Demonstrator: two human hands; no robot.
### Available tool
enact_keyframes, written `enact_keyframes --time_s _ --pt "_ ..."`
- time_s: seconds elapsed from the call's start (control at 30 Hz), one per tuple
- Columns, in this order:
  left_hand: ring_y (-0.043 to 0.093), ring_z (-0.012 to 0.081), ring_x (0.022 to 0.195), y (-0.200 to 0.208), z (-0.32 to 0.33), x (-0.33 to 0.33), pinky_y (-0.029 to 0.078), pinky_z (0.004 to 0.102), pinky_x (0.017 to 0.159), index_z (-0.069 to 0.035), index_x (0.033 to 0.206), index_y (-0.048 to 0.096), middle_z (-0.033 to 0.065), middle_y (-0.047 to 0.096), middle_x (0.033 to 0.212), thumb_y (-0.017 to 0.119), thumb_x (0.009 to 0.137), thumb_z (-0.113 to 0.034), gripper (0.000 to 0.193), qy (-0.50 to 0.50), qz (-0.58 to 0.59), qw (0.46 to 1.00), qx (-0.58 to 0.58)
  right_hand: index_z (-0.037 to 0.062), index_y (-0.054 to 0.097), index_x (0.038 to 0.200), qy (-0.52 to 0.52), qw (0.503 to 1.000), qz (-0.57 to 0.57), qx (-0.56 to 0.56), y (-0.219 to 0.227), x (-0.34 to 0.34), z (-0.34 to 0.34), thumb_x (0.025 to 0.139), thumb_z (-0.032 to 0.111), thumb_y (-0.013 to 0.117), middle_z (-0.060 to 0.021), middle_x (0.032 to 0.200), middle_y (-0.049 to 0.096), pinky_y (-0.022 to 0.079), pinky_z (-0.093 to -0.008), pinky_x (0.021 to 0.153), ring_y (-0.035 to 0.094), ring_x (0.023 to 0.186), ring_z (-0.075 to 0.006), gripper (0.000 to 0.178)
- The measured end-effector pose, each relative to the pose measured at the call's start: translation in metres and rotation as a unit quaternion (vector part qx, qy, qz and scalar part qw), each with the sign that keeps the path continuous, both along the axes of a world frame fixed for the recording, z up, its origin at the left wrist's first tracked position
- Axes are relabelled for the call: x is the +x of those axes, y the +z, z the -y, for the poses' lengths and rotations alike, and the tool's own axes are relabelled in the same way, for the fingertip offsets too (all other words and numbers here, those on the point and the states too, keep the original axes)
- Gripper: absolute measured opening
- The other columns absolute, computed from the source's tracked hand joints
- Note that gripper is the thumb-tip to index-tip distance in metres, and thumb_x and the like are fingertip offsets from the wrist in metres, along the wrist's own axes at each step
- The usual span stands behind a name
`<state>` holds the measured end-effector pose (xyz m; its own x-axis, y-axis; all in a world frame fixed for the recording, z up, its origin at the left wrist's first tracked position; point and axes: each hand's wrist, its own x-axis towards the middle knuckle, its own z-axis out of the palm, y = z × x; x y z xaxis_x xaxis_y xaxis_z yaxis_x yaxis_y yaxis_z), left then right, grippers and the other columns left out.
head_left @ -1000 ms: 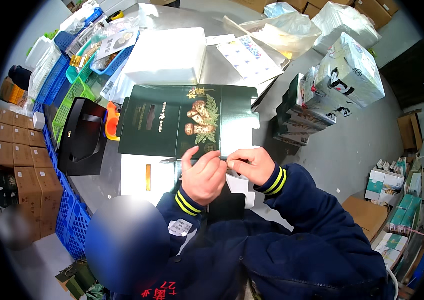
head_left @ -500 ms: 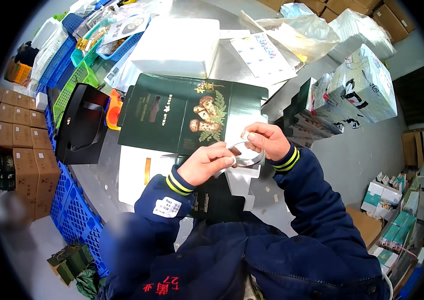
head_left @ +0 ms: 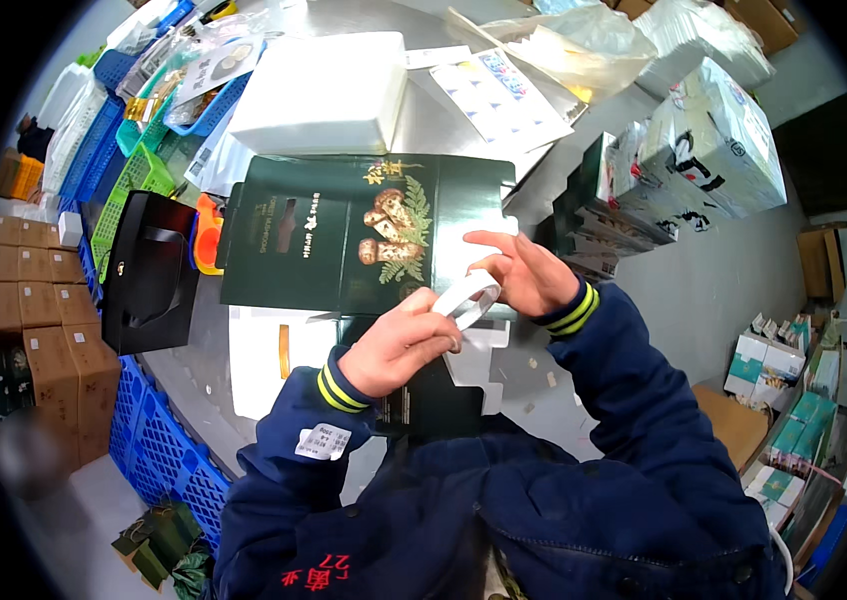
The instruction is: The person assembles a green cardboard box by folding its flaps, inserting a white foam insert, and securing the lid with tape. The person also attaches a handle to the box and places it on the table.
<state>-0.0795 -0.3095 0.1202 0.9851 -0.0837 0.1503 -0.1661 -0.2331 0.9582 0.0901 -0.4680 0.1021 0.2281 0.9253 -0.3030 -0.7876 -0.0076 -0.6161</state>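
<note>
The grey floor (head_left: 714,300) spread to the right of a metal desk (head_left: 209,335), with stacked brown cartons (head_left: 49,350) at the left. On the desk lay a flattened dark green box (head_left: 289,260), a white foam box (head_left: 324,95) beyond it and a black bag (head_left: 149,270) to its left. The left hand (head_left: 394,345) held a white tape roll (head_left: 458,292) over the green box's near right part. Both hands had gripped the roll in the previous frame; now the right hand (head_left: 536,275) was beside it, its grip loosely spread.
</note>
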Motion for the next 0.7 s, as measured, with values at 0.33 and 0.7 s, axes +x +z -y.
enact_keyframes --time_s 0.33,0.7 --pt "0.052 0.0164 0.102 -0.083 -0.019 -0.023 0.038 0.0329 0.092 -0.002 0.097 0.059 0.0093 0.057 0.108 0.049 0.093 -0.016 0.018 0.276 -0.131 0.882 -0.357 -0.0002 0.054 0.117 0.065 0.952 0.297 -0.041 -0.041 0.021 -0.065 0.088 0.013 0.058 -0.0074 0.093 0.064 0.046 -0.0261 0.077 0.061 0.087 -0.0137 0.033" --pt "0.043 0.0176 0.12 -0.169 0.029 -0.078 0.037 0.0427 0.093 -0.013 0.105 0.054 0.0032 0.049 0.13 0.048 0.094 -0.024 0.017 0.267 -0.277 0.738 -0.554 0.0056 0.051 0.106 -0.097 0.71 0.661 -0.222 -0.15 -0.076 0.04 0.065 0.02 0.08 -0.0057 0.092 0.05 0.043 -0.0266 0.064 0.052 0.078 -0.017 0.052"
